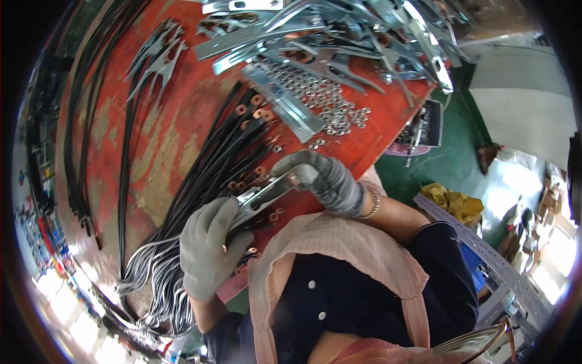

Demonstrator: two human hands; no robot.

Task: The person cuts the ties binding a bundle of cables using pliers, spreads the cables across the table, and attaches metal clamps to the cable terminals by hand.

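Clamp (stiff, probably light metal) is sitting over the cables, both gloved hands' grips closing on it: left hand low, right hand at its upper end.

Likely workshop — metal clamps, cables

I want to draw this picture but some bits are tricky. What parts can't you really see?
Head view:
- The metal clamp piece: its lower end is hidden inside the left hand.
- The right hand: its fingertips curl behind the clamp piece.
- The black cables: their lower ends blur near the rim.
- The small nuts: too tiny to count.
- The metal parts pile: cut off by the top edge.
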